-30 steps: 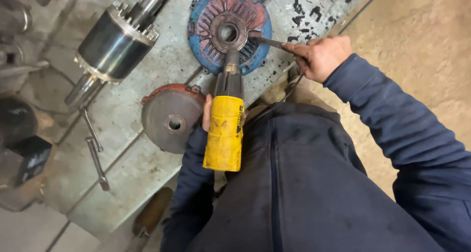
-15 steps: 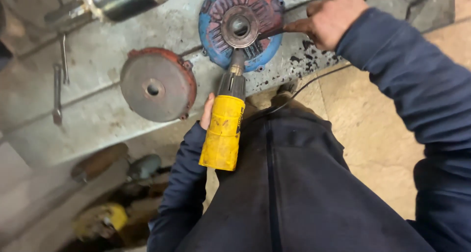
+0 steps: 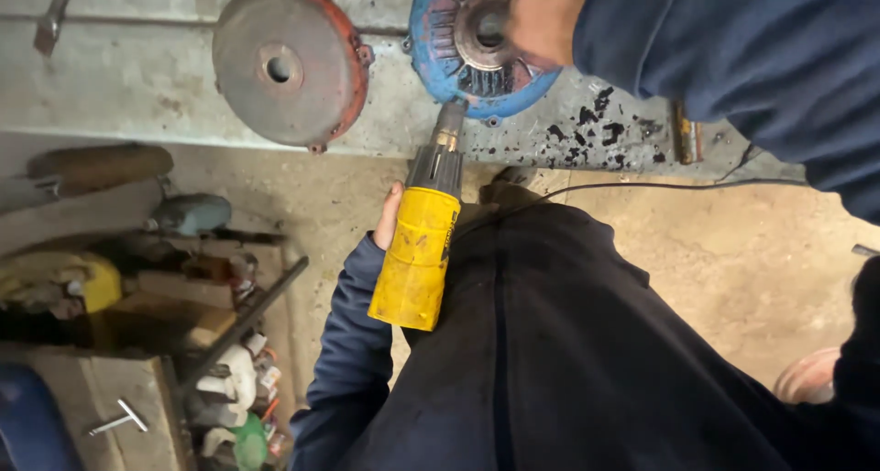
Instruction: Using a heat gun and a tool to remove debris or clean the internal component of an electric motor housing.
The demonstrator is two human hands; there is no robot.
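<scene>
Shifted rightward, left hand (image 3: 390, 216) fingers clamp the scuffed yellow heat gun (image 3: 417, 251) (right fingers hidden).

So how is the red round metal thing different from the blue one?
The red cover shows a smooth, plain dome with a small centre hole; the blue cover shows ribs and a wider metal hub. The red cover lies untouched, while the right hand rests on the blue cover and the yellow heat gun, in the left hand, points at it. Both are round and lie on the bench.
</scene>
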